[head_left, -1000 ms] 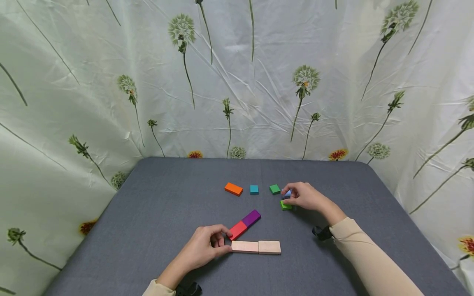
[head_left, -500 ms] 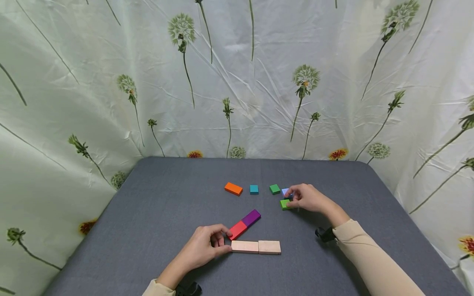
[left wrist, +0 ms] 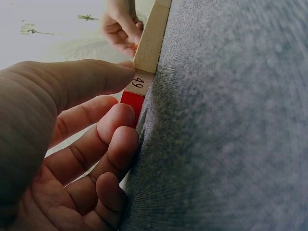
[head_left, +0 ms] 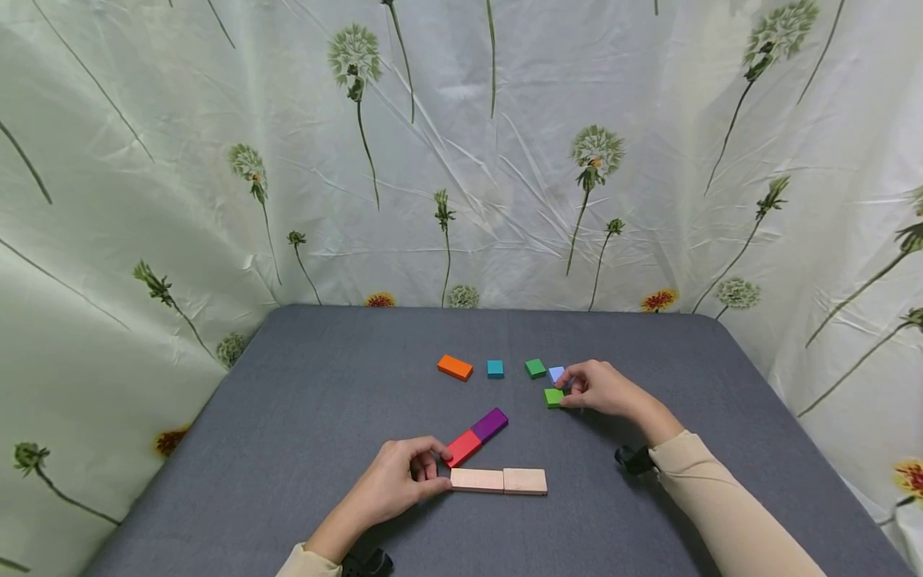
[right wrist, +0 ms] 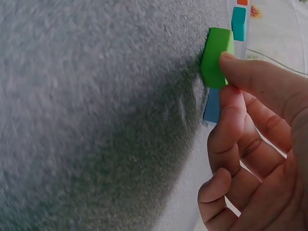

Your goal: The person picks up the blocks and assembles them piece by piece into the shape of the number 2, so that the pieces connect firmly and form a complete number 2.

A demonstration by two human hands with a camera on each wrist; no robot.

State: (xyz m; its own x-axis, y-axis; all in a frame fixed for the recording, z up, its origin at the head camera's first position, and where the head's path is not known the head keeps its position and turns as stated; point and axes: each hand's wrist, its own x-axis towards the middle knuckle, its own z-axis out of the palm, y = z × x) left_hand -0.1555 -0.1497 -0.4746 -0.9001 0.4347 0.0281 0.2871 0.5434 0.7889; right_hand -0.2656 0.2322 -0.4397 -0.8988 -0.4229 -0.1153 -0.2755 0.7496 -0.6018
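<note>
In the head view my left hand [head_left: 397,485] rests at the meeting ends of a red block [head_left: 463,449] and a plain wooden block [head_left: 477,481]. Its index fingertip touches the red one and its thumb the wooden one, whose end bears "49" in the left wrist view. A purple block [head_left: 490,425] continues the red one at a slant; a second wooden block [head_left: 525,482] continues the first. My right hand [head_left: 598,389] touches the right edge of a light green block [head_left: 553,398] with its thumb. Its index finger is by a light blue block [head_left: 556,374], partly hidden.
A dark green block [head_left: 535,369], a teal block [head_left: 494,369] and an orange block [head_left: 455,368] lie in a loose row farther back on the grey table [head_left: 324,385]. A flowered curtain [head_left: 505,200] hangs behind the table.
My right hand has drawn back slightly to the right, uncovering more of the light blue block. The light green block has shifted a little left. My left hand has stayed still.
</note>
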